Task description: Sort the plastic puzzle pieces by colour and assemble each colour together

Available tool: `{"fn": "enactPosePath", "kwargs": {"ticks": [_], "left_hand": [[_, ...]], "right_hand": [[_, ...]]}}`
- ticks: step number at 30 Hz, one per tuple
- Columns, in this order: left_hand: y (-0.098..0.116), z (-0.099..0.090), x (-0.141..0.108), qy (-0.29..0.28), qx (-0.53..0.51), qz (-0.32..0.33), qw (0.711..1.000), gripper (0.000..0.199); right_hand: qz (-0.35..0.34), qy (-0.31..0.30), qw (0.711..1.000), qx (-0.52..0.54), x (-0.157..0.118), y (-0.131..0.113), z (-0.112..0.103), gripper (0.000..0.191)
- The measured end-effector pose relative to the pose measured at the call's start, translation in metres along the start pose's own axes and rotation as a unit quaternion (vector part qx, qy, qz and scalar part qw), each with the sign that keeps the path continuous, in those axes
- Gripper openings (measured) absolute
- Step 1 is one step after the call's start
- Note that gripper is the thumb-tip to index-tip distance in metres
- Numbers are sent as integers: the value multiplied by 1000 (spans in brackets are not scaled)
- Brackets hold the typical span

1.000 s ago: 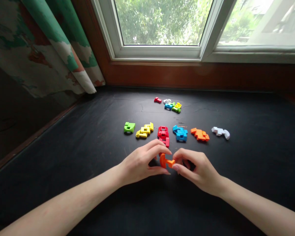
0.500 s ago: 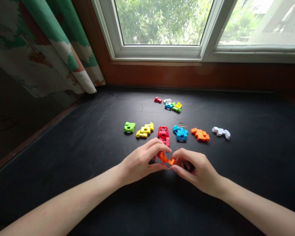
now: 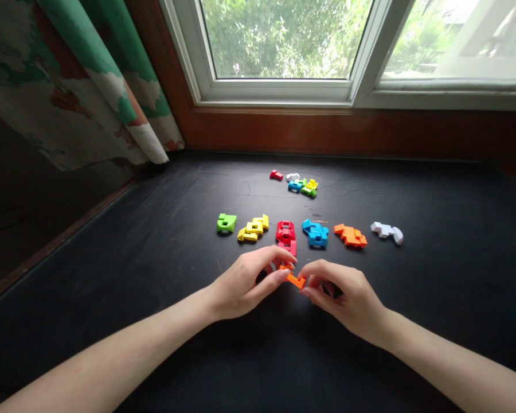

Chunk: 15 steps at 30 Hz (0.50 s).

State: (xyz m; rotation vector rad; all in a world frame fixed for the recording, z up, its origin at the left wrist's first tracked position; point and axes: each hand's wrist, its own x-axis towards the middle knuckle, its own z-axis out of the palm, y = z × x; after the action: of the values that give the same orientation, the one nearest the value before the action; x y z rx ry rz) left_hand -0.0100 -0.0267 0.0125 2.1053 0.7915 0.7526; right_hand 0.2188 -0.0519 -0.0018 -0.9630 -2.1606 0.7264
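Between my hands is an orange toy car piece (image 3: 295, 280), partly covered by fingers. My left hand (image 3: 253, 282) pinches its far left end between thumb and fingertips. My right hand (image 3: 346, 295) grips its right end with thumb and forefinger, the other fingers curled in. Just beyond my left fingertips lie red toy cars (image 3: 286, 232), grouped together. Blue toy cars (image 3: 316, 233) sit to their right, with orange toy cars (image 3: 350, 236) farther right. Yellow toy cars (image 3: 253, 228) lie beyond my left hand.
A green toy car (image 3: 226, 223) ends the row at left and white toy pieces (image 3: 387, 230) end it at right. Farther back are a small red car (image 3: 276, 175) and a mixed cluster including a blue car (image 3: 294, 186). The black table (image 3: 112, 246) meets a window frame; a curtain (image 3: 124, 97) hangs left.
My left thumb has moved up onto the orange piece, and my left fingers have shifted lower around it. The orange piece has tilted slightly. My right hand has hardly moved.
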Motion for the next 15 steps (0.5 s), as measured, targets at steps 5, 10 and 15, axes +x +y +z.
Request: {"fn": "enactPosePath", "kwargs": {"ticks": [5,10,15], "left_hand": [[1,0,0,8,-29,16,999,23],[1,1,-1,19,-54,28,998,24],[-2,2,-1,24,-65,37,997,26]], "right_hand": [[-4,3,1000,12,-1,1,0,5],[1,5,1000,12,-2,1,0,9],[18,4,1000,18,-1,1,1,12]]}}
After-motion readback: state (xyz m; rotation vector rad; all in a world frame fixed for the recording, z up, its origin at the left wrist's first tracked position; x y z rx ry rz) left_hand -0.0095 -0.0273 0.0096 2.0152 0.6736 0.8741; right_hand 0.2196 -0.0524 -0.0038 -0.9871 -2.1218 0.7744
